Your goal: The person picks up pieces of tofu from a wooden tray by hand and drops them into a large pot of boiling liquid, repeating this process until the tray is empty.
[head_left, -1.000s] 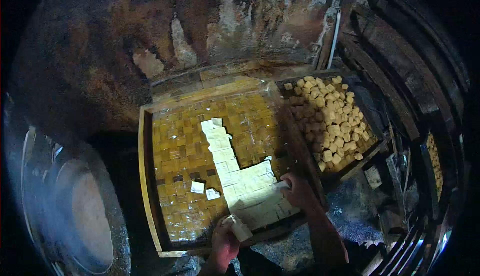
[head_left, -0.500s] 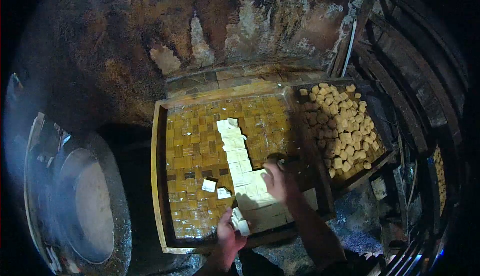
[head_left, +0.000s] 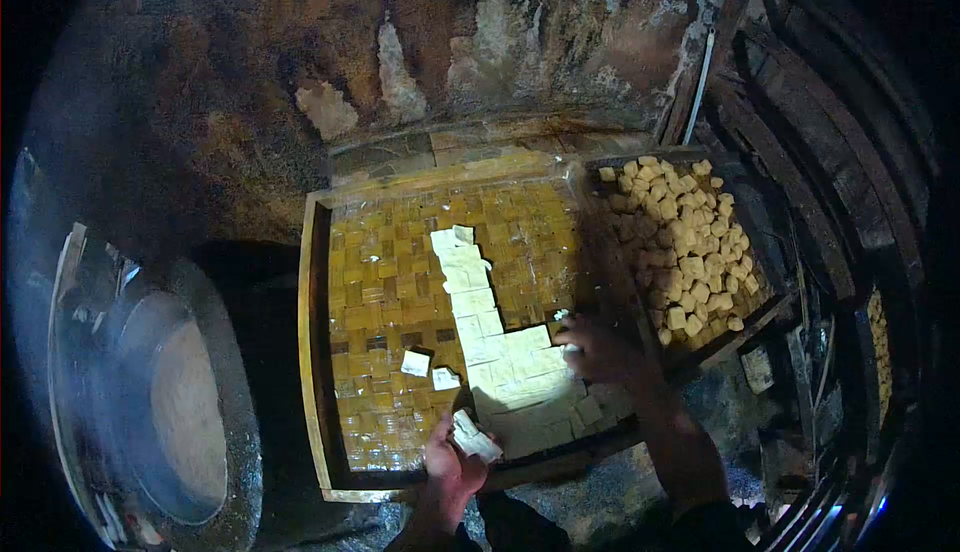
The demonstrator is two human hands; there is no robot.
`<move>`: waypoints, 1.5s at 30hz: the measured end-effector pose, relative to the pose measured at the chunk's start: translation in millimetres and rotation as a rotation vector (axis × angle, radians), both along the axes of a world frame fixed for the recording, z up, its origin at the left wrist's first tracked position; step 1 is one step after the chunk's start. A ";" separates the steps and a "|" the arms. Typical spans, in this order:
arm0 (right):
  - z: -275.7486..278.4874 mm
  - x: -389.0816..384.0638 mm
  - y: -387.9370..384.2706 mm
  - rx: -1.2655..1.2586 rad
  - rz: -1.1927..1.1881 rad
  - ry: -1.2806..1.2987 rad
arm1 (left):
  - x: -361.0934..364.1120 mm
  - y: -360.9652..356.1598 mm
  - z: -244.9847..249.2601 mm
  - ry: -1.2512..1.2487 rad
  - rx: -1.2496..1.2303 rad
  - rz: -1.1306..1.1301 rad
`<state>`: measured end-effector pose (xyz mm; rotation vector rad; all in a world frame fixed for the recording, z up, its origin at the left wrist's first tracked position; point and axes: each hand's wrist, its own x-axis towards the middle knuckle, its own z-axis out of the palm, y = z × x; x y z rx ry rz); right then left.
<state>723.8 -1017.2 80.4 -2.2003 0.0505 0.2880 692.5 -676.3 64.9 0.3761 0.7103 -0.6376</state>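
Note:
White blocks [head_left: 525, 362] lie edge to edge on a woven tray [head_left: 385, 282] with a wooden frame, in a column that widens toward the lower right. Two loose white blocks [head_left: 416, 362] sit left of the column. My left hand [head_left: 450, 464] is wrapped round a few white blocks [head_left: 474, 439] at the tray's near edge. At the right end of the laid blocks, my right hand [head_left: 600, 349] is bent downward, with a bit of white at its fingertips. That hand is partly in shadow, and what it holds cannot be made out.
A second tray [head_left: 705, 357] with many tan cubes [head_left: 690, 242] adjoins on the right. At the left stands a large round pan [head_left: 190, 422] of pale, steaming liquid. A stained wall [head_left: 300, 62] rises behind, and dark curved beams [head_left: 800, 152] are at the right.
My right hand has moved right, off the middle of the laid blocks. My left hand, still around its blocks, has shifted and turned slightly.

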 end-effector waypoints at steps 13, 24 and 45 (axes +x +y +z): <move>-13.1 9.1 -6.5 -0.308 0.195 0.102 | -5.9 -28.6 -1.5 -0.029 0.016 -0.133; 8.0 -33.7 -14.9 0.395 -0.326 0.022 | -6.8 -50.2 10.9 -0.198 0.037 -0.168; 93.1 -38.8 158.1 0.016 0.036 -0.746 | 6.3 -29.3 -4.6 -0.345 -0.133 -0.020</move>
